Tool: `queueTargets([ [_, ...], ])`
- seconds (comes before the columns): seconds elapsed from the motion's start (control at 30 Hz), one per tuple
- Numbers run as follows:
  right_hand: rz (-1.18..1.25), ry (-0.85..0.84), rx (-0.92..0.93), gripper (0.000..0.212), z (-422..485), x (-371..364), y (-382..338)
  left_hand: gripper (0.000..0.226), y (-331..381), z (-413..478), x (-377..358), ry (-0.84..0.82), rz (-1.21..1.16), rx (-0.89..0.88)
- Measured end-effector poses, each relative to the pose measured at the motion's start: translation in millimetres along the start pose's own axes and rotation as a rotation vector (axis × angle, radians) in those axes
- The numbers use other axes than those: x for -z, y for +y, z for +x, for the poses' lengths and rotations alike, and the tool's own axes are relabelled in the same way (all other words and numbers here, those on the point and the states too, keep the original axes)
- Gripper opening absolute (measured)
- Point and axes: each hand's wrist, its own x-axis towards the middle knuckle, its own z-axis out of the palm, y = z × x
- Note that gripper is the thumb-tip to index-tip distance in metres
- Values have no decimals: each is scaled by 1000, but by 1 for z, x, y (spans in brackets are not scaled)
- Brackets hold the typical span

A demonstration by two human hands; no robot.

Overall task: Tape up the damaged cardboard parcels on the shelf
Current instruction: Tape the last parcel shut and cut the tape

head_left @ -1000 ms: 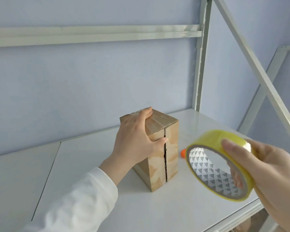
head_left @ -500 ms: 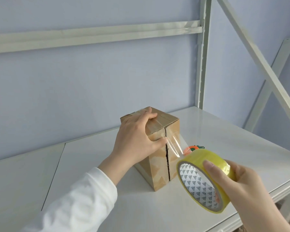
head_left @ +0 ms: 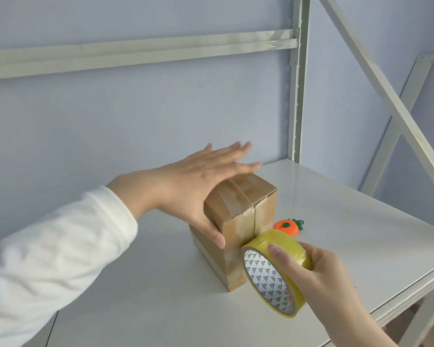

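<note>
A small brown cardboard box (head_left: 238, 214) stands upright on the white shelf (head_left: 348, 221). A seam runs across its top and down its front face, under glossy clear tape. A yellowish roll of tape (head_left: 261, 274), its core printed with triangles, touches the lower front seam.

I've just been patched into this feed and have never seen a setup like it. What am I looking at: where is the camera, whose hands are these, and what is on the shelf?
There is no machine here: a person works with bare hands, and the single camera sits on their head, looking forward and down. The left hand, in a white sleeve, lies flat with straight fingers on top of a small cardboard parcel, thumb down its side. The right hand grips a yellow tape roll, held against the parcel's front at its vertical seam. The parcel stands on a white shelf board. Behind the roll lies a small orange carrot-shaped trinket.
</note>
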Motion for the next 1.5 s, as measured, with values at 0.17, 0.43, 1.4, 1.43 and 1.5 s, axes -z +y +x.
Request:
queueTargets([
  [0.17,-47,-12,25,36,9,2,-10,117,-8,27,-10,-13,-150,-111],
  [0.43,-80,-125,453,76,14,19,-81,102,-35,-31,-45,396,-1122,20],
  [1.4,-1179,-328,703,50,75,-13,-110,112,-50,-51,-94,58,-666,336],
  [1.43,-1174,-359,744,48,74,-15,-112,108,-49,-51,-94,61,-663,337],
  [1.5,-1052,-389,771,31,79,-18,-116,105,-48,-50,-93,72,-656,338],
])
